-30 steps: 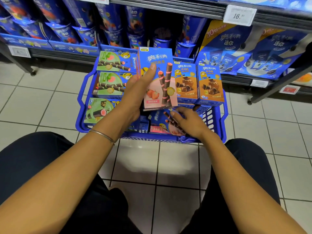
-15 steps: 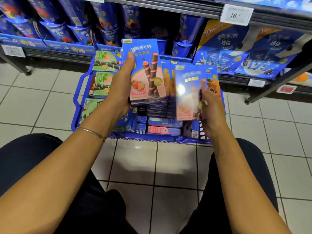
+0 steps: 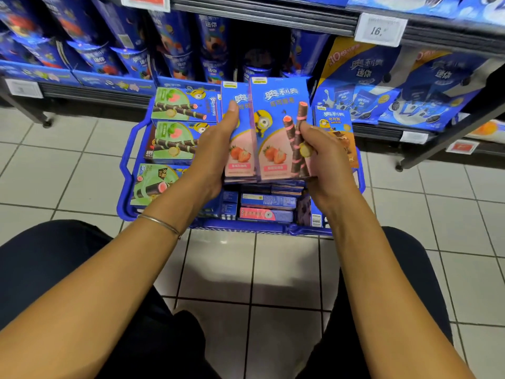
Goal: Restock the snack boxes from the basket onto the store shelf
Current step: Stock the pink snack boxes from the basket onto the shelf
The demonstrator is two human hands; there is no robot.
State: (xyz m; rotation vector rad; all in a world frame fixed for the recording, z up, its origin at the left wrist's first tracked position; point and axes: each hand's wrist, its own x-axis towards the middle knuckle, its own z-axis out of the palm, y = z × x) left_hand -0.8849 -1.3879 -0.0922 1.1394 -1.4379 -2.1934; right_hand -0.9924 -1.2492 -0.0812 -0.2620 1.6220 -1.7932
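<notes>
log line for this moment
left hand: grips rear strawberry box | right hand: grips front strawberry box | both overlapping, above blue basket

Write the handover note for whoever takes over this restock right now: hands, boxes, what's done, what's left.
Left hand grips the rear strawberry box; right hand grips the front strawberry box. The two boxes overlap, upright, above the basket.
In the basket: green boxes on the left, a chocolate box on the right, flat boxes underneath.
Done: two boxes lifted out.
Left: set both on the shelf, then the rest of the basket.
</notes>
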